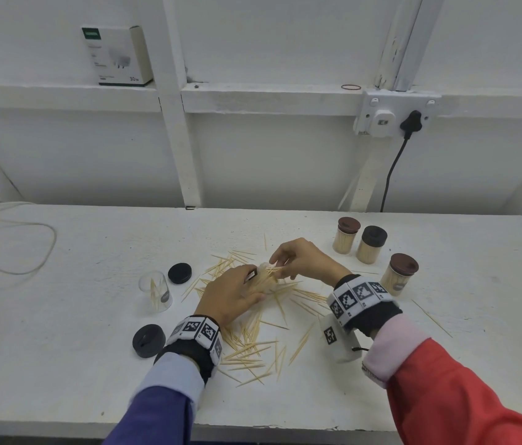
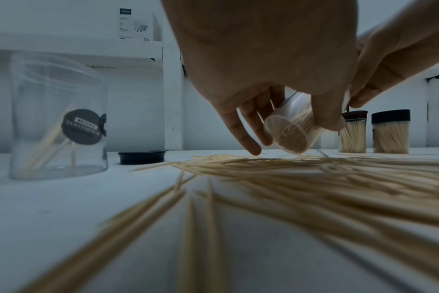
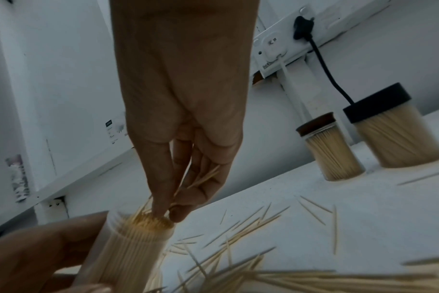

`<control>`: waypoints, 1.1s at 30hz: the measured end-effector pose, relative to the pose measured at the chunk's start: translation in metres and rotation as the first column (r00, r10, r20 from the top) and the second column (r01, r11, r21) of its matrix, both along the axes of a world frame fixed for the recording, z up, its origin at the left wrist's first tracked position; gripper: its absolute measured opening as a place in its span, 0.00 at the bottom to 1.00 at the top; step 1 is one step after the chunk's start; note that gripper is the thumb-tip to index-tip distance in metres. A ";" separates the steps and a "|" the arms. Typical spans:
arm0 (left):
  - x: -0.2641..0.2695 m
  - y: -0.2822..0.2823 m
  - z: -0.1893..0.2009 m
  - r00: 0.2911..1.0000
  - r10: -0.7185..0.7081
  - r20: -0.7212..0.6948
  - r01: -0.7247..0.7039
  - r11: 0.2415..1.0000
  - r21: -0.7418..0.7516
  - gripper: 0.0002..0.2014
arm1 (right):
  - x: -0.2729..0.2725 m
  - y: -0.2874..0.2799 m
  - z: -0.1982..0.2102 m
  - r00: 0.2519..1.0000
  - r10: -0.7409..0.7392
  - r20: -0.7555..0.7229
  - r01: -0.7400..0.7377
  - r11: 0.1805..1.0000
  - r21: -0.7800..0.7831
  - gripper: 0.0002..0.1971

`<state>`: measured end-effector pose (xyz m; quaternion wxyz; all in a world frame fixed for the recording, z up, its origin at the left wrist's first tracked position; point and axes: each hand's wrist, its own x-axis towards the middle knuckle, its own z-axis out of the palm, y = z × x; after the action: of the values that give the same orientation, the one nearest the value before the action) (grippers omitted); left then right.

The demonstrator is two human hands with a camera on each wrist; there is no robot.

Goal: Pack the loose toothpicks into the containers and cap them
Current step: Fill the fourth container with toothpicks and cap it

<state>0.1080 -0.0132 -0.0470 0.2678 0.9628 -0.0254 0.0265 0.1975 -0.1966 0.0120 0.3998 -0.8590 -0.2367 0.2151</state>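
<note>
My left hand (image 1: pixel 237 292) grips a clear container (image 2: pixel 292 130) packed with toothpicks, tilted just above the table. My right hand (image 1: pixel 298 258) pinches a small bunch of toothpicks (image 3: pixel 203 178) with its fingertips (image 3: pixel 168 214) at the container's open mouth (image 3: pixel 148 222). Loose toothpicks (image 1: pixel 253 345) lie scattered on the white table (image 1: pixel 93 364) under and around both hands. A second clear container (image 1: pixel 156 292) stands open at the left with a few toothpicks inside. Two black caps lie loose, one (image 1: pixel 179 273) beside it and one (image 1: pixel 149 341) nearer me.
Three capped, full containers stand at the right: brown-lidded (image 1: pixel 346 235), black-lidded (image 1: pixel 371 244) and brown-lidded (image 1: pixel 400 273). A white cable (image 1: pixel 28 248) loops at the far left. A wall socket (image 1: pixel 394 114) with a black lead and a white box (image 1: pixel 118 56) sit on the back wall ledge.
</note>
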 end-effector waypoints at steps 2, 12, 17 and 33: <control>0.000 0.001 -0.001 1.000 -0.001 0.006 0.001 1.000 -0.003 0.31 | 0.001 -0.002 -0.002 1.000 -0.005 -0.013 0.005 1.000 -0.002 0.14; -0.001 -0.001 0.001 1.000 -0.029 0.001 0.029 1.000 0.006 0.32 | -0.006 0.008 0.002 0.989 0.004 0.149 -0.001 1.000 -0.025 0.07; -0.001 -0.001 0.002 1.000 -0.026 0.004 0.026 1.000 0.006 0.32 | -0.003 0.009 0.001 0.994 -0.031 0.107 0.028 0.999 0.035 0.05; -0.004 -0.003 0.006 1.000 -0.007 0.013 0.007 0.999 -0.034 0.30 | -0.020 0.024 -0.015 0.933 -0.113 0.342 0.096 0.993 0.067 0.17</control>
<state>0.1041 -0.0165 -0.0412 0.2838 0.9579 -0.0299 0.0321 0.1776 -0.1722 -0.0030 0.3840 -0.8847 -0.2623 0.0337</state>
